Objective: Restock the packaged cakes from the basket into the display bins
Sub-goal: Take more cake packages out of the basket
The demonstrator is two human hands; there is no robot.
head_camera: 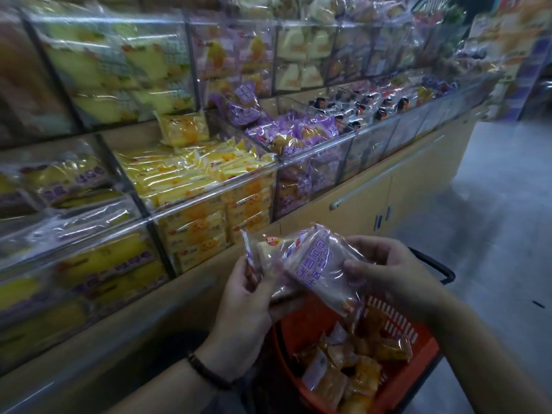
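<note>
Lower centre of frame, above orange basket [422,346]: two packaged cakes [313,264], clear wrap with purple print, overlapping. Left hand [248,297], palm turned inward, beaded bracelet [206,370] at wrist, grips the left packet, thumb on top. Right hand [391,273] pinches the right packet, thumb in front, fingers behind. Further wrapped cakes lie in basket. Stocked clear display bins [209,186] occupy upper left.

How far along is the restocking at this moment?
Done: the yellow bin and purple bin already look well filled. In hand: the left hand and right hand grip purple-printed cake packets above the basket. Left: many orange packets lie in the basket, so plenty remains.
</note>
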